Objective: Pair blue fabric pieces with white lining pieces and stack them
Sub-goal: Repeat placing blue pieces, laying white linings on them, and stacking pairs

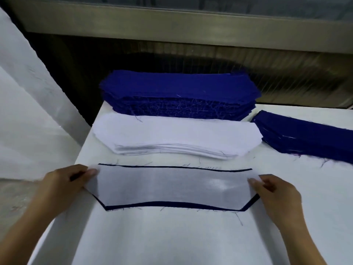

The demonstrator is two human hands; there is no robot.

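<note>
The white lining piece (172,186) lies on top of a blue fabric piece (172,204), directly in front of the pile of white pieces (175,134), on the side nearer to you. The blue shows only as a thin border along the far and the near edge of the lining, and it shines through the thin white a little.

Your left hand (65,184) pinches the left end of the lining between thumb and fingers. Your right hand (277,196) pinches the right end in the same way. I cannot tell whether the blue piece below is also inside each pinch.

Behind the white pile, touching its far edge, stands a higher pile of blue pieces (179,90). To the right of the white pile, just beside it, lies a second, flatter blue pile (309,136), turned at an angle. All rest on a white table (162,241) with loose dark threads on it. Left of the white pile, past the table edge, hangs a large white cloth (23,111).
</note>
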